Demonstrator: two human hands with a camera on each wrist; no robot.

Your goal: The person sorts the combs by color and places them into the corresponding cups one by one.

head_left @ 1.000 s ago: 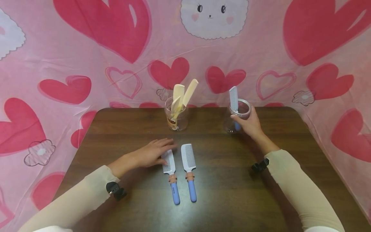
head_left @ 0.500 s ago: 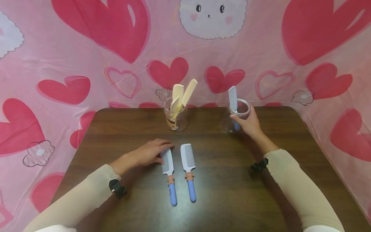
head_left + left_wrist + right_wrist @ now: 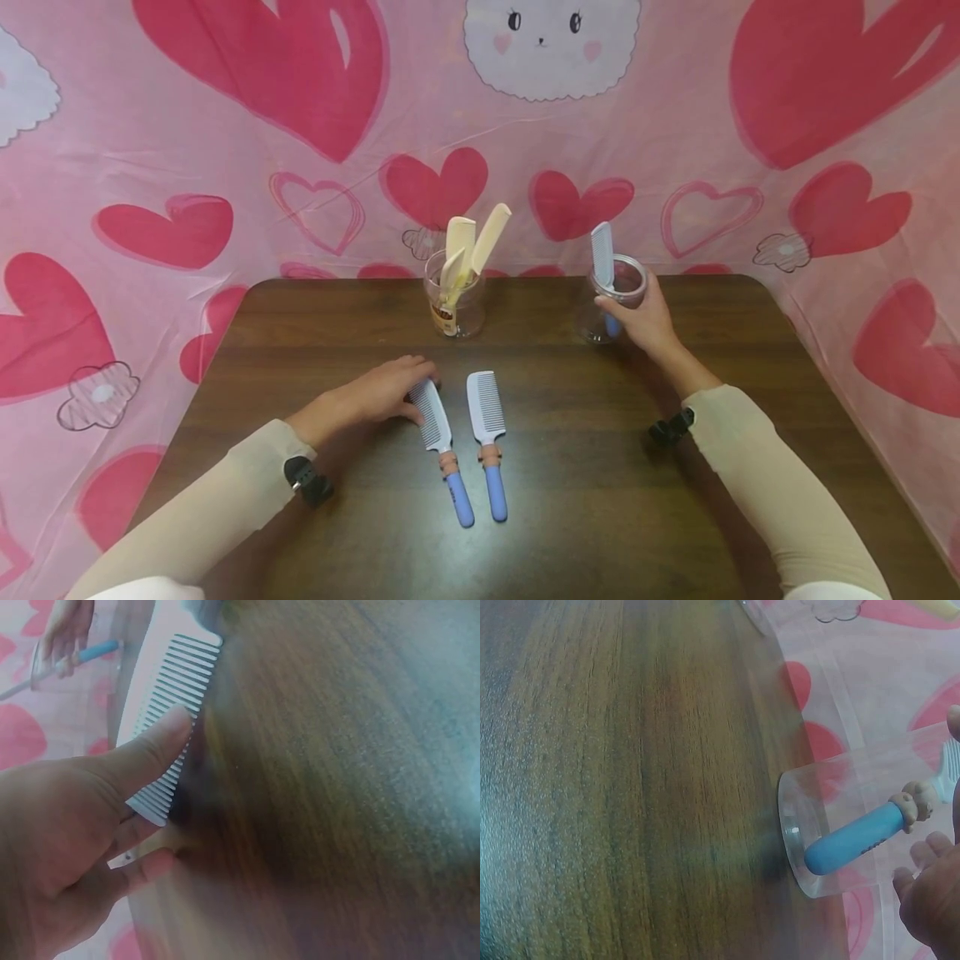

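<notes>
Right now the left hand (image 3: 378,393) pinches the toothed head of a white comb with a blue handle (image 3: 440,442), thumb laid across the teeth and fingers curled under the far edge, as the left wrist view shows (image 3: 161,761). That comb lies on the brown table (image 3: 600,467), angled so its handle swings toward a second comb of the same kind (image 3: 486,433) just beside it, which lies flat and untouched. The right hand (image 3: 643,319) is wrapped around a clear jar (image 3: 611,310) near the table's far edge, fingers curled on its wall. A third blue-handled comb (image 3: 603,265) already stands in it, handle down on the jar's bottom, as the right wrist view confirms (image 3: 855,840).

By my judgement the sorting is more than half done: the other clear jar (image 3: 456,304), well apart to the left, holds the cream combs (image 3: 471,242), and one blue-handled comb is in the jar the right hand holds. Two blue-handled combs are left on the table, one of them now in the fingers.

Counted: two jars, three blue-handled combs, and about three cream combs, though they overlap, so that number is uncertain.
</notes>
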